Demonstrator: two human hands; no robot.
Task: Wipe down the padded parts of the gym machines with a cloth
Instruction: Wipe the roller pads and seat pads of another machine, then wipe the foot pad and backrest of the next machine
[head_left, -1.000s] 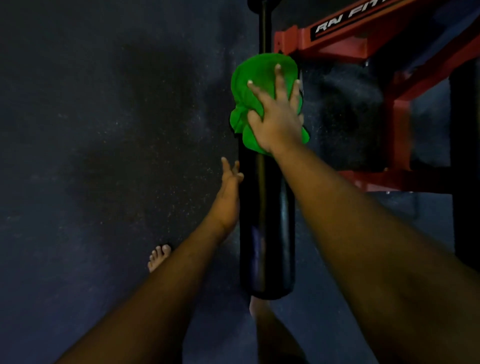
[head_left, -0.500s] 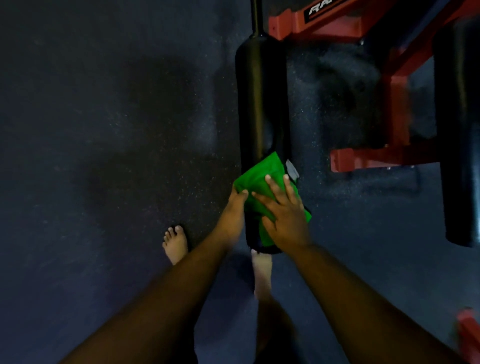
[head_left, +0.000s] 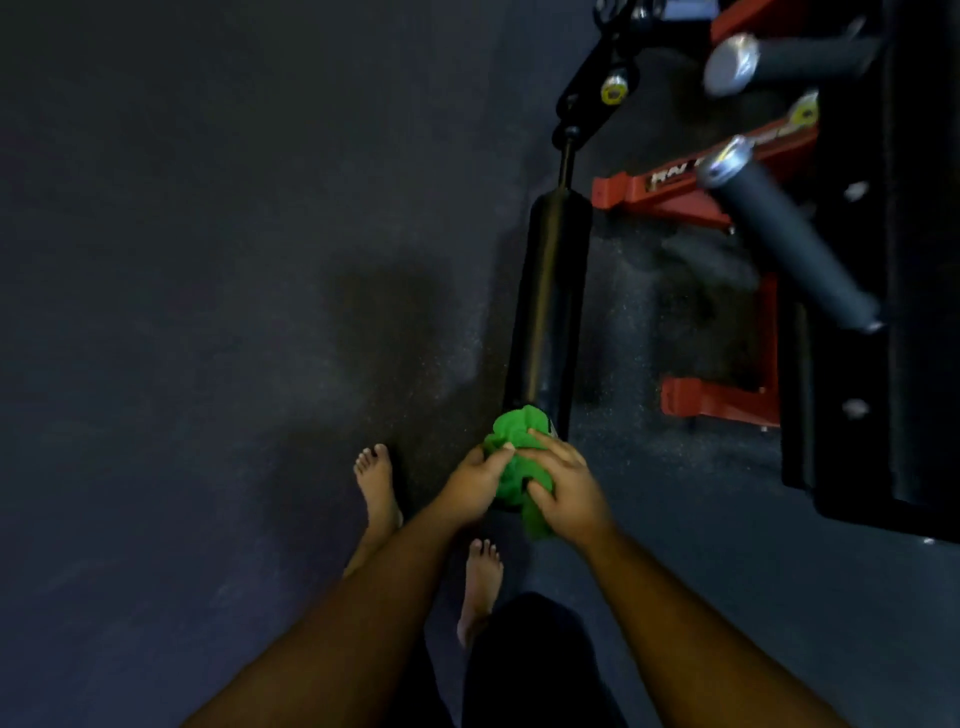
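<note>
Both hands, left hand (head_left: 475, 483) and right hand (head_left: 563, 486), are curled round the bunched green cloth (head_left: 514, 449), cupping it over the black roller pad (head_left: 548, 306)'s near end, probably to wipe the cap

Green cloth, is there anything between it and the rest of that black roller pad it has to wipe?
Nothing visible. Both hands, left and right, grip the cloth bunched at the near end of the roller pad. The pad's black surface beyond it runs bare up to its metal rod.
</note>
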